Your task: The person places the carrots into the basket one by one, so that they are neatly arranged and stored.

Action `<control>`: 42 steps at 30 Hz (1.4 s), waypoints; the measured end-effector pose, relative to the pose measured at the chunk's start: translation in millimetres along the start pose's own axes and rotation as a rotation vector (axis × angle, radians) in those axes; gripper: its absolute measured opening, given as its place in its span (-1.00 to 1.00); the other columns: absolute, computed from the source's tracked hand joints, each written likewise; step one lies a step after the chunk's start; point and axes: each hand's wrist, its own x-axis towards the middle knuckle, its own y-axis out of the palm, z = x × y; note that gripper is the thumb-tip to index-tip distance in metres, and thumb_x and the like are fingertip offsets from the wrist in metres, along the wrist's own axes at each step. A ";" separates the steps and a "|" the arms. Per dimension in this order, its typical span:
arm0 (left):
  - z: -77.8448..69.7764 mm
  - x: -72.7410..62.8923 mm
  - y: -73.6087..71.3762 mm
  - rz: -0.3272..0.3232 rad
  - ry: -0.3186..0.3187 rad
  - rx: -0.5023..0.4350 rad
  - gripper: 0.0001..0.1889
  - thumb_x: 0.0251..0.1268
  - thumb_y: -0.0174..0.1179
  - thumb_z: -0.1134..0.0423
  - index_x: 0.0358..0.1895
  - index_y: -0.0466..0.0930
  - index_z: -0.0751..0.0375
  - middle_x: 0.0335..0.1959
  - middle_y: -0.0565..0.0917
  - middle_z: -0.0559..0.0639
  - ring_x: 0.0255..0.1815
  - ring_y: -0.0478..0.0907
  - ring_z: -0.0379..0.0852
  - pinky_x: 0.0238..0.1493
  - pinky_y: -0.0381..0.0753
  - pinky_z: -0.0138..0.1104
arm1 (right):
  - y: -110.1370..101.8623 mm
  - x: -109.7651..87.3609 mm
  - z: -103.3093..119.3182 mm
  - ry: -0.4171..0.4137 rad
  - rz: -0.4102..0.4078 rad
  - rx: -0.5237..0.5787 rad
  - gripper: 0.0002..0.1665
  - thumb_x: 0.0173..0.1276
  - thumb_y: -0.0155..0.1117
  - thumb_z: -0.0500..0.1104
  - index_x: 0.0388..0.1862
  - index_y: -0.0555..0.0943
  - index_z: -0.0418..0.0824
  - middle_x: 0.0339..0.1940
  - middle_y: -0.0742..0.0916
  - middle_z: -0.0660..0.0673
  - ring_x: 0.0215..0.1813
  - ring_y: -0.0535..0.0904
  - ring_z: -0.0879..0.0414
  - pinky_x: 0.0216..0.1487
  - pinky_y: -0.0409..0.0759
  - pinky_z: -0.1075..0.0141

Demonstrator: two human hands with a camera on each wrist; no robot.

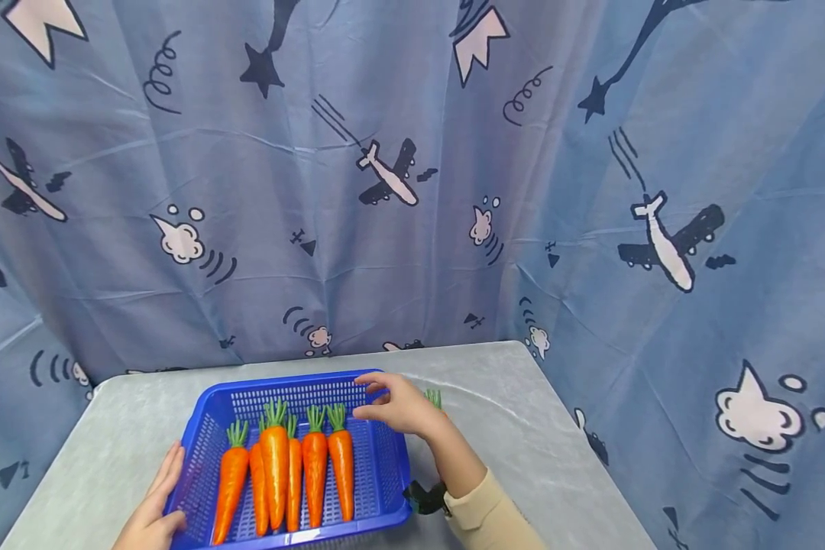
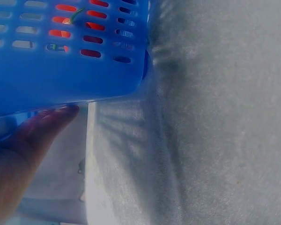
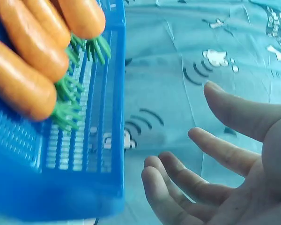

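Note:
Several orange carrots [image 1: 275, 473] with green tops lie side by side in a blue plastic basket [image 1: 378, 522]. Along the basket's left side, my left hand [image 1: 154, 508] rests with straight fingers; in the left wrist view its thumb [image 2: 47, 124] touches the rim. My right hand [image 1: 402, 405] is over the basket's far right corner, fingers spread and slightly bent, holding nothing. In the right wrist view, a gap separates those fingers [image 3: 201, 183] from the basket wall. Green tops [image 1: 434, 397] show outside the basket behind my right wrist; whatever lies below them is hidden.
Under the basket is a table with a pale grey cloth [image 1: 522, 451]. A blue curtain [image 1: 412, 290] printed with planes and clouds hangs behind it and along the sides. A black strap-like thing [image 1: 426, 498] is at my right wrist, close to the basket's right side.

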 end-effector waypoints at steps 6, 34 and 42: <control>-0.1 -0.3 0.7 0.019 -0.039 -0.028 0.00 -0.13 -0.04 0.70 0.54 -0.22 0.59 0.67 -0.41 0.18 0.25 -0.42 -0.98 0.13 -0.38 -0.90 | -14.5 -11.4 -28.7 0.043 -0.136 0.052 -0.28 0.25 0.47 -0.07 0.40 0.51 -0.08 0.24 0.64 -0.33 0.14 0.63 -0.21 0.06 0.66 -0.11; 2.6 -0.1 7.2 -0.083 0.169 0.011 -0.01 -0.31 -0.03 0.76 0.46 -0.09 0.74 0.47 -0.22 -0.78 0.42 -0.34 -0.85 0.24 -0.31 -0.86 | -19.2 -28.5 -149.6 0.255 -0.228 -0.042 -0.18 0.08 0.52 -0.36 0.37 0.50 -0.17 0.13 0.62 -0.45 -0.08 0.61 -0.14 -0.25 0.70 0.11; -1.0 0.0 5.1 -0.071 0.109 0.011 0.00 -0.26 -0.01 0.73 0.50 -0.10 0.67 0.46 -0.24 -0.78 0.39 -0.37 -0.87 0.22 -0.33 -0.87 | -18.5 -24.4 -152.0 0.284 -0.189 0.027 -0.16 0.13 0.47 -0.36 0.43 0.45 -0.13 0.06 0.63 -0.38 -0.16 0.58 -0.08 -0.33 0.68 0.17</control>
